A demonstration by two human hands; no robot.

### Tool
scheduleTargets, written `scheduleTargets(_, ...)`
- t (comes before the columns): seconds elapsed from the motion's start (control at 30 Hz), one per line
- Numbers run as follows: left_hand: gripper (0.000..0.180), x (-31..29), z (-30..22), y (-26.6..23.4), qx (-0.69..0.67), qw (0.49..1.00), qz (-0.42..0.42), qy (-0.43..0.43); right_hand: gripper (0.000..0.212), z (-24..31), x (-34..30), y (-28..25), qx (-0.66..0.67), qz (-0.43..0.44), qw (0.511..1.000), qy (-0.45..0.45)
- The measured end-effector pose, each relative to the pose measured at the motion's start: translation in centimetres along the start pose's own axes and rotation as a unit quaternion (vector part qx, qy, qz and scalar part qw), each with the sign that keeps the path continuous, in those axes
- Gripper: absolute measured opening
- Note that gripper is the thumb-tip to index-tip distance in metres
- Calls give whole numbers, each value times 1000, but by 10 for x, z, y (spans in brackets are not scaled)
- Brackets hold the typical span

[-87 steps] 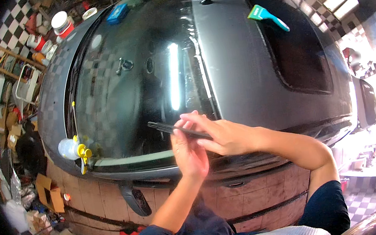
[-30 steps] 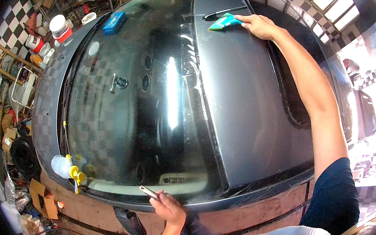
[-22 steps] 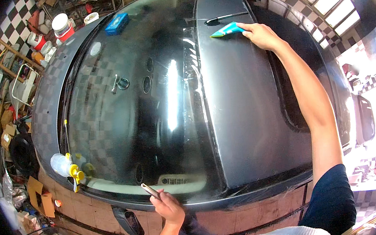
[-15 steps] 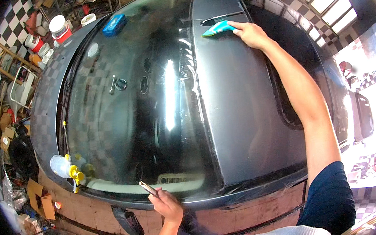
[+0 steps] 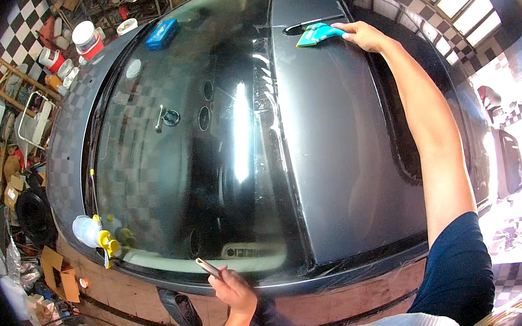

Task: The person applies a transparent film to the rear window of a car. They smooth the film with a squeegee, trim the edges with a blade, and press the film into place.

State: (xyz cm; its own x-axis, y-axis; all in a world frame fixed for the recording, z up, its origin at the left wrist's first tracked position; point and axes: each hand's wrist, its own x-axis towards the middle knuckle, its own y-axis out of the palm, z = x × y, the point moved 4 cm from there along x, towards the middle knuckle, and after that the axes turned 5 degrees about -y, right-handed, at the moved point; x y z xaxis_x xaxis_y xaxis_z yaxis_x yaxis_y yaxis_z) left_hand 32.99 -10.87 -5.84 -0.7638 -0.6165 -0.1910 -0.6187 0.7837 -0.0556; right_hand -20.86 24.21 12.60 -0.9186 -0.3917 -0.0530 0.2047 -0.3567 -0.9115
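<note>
My right hand point(image 5: 367, 36) reaches to the far side of the grey car roof point(image 5: 336, 149). Its fingers are closed on the narrow end of a teal squeegee point(image 5: 318, 33). The squeegee's wider, yellow-green edge points left, beside the dark slot along the roof's far part. Down at the near edge of the windshield point(image 5: 160, 167), my left hand point(image 5: 235, 292) is closed around a slim, flat, pale object point(image 5: 208, 268). It sticks out toward the upper left, and its exact kind cannot be made out.
A blue box point(image 5: 162, 34) lies on the windshield's far left corner. A clear spray bottle with a yellow head point(image 5: 90, 233) rests at the near left corner. Below the car's near side is a side mirror point(image 5: 181, 308). White-and-red buckets point(image 5: 87, 38) and cardboard boxes point(image 5: 59, 273) crowd the left.
My right hand has moved the squeegee slightly right and farther away, turning its wide edge. The left hand keeps its grip on the slim object. The view has shifted slightly.
</note>
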Motion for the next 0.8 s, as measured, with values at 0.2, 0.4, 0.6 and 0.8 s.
scheduleTargets(0.2, 14, 0, -2, 0, 38, 999, -14, 25, 44, -3, -14, -18, -6, -17, 1000, 23)
scheduleTargets(0.4, 14, -1, -1, 0, 11, 1000, 7, 23, 41, 10, -7, -7, -60, -18, 998, -3)
scheduleTargets(0.6, 13, -2, -6, 2, 32, 999, -24, 9, 45, 7, -22, -3, -31, -43, 998, -29)
scheduleTargets(0.8, 12, -1, -2, 0, 35, 999, -3, 15, 47, 47, -45, 26, -137, -101, 985, -28)
